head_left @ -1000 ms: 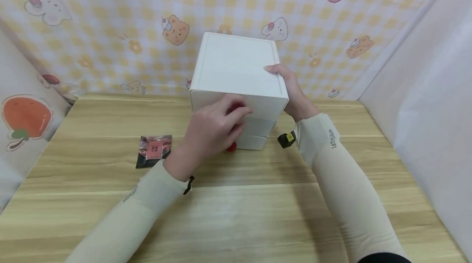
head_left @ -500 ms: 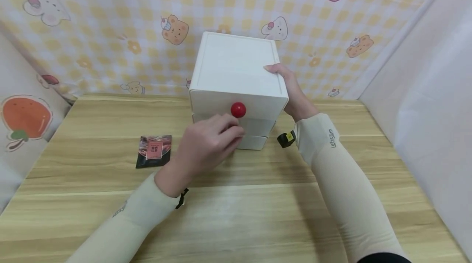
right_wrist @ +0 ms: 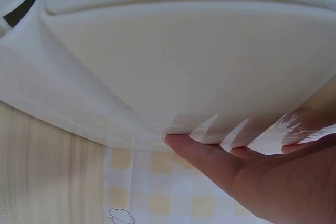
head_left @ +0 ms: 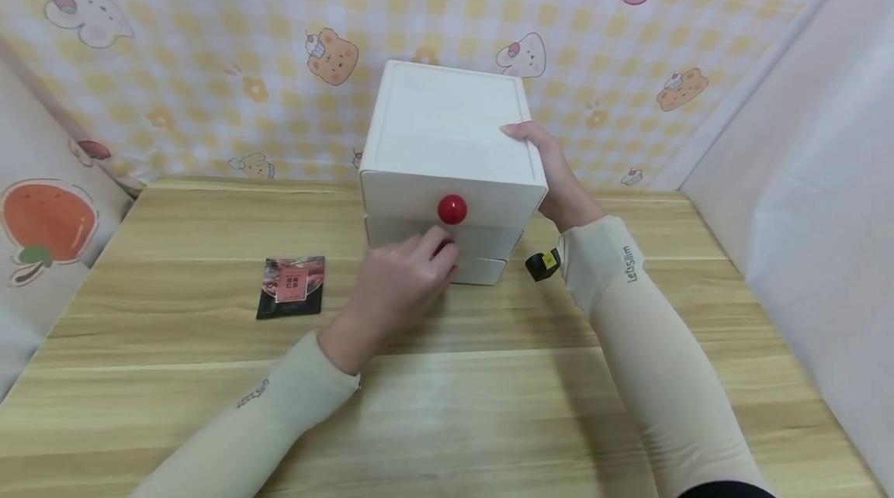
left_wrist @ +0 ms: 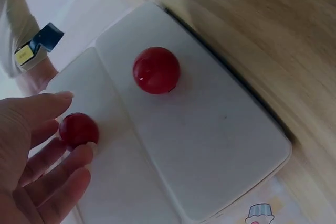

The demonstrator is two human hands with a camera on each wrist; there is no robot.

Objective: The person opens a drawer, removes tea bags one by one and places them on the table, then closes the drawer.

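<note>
A white drawer unit point(head_left: 457, 126) stands at the back middle of the table, with red ball knobs on its drawer fronts. My left hand point(head_left: 401, 277) is at the middle drawer, thumb and fingers curled around its red knob point(left_wrist: 79, 130). The bottom drawer's knob point(left_wrist: 156, 70) shows free of the fingers in the left wrist view. The top drawer's knob point(head_left: 452, 209) is just above the hand. My right hand point(head_left: 555, 172) rests against the unit's right side, one digit over the top edge. In the right wrist view its fingers point(right_wrist: 210, 163) lie fairly straight against the smooth white side.
A dark sachet with a pink label point(head_left: 291, 287) lies on the wooden table point(head_left: 489, 420), left of the unit. A black device with a yellow label point(head_left: 542, 264) sits at the right sleeve's cuff. A patterned yellow-check cloth point(head_left: 244, 56) hangs behind.
My left hand has come off the top drawer's knob and moved down to the middle drawer's knob. The right hand and the unit stay in place.
</note>
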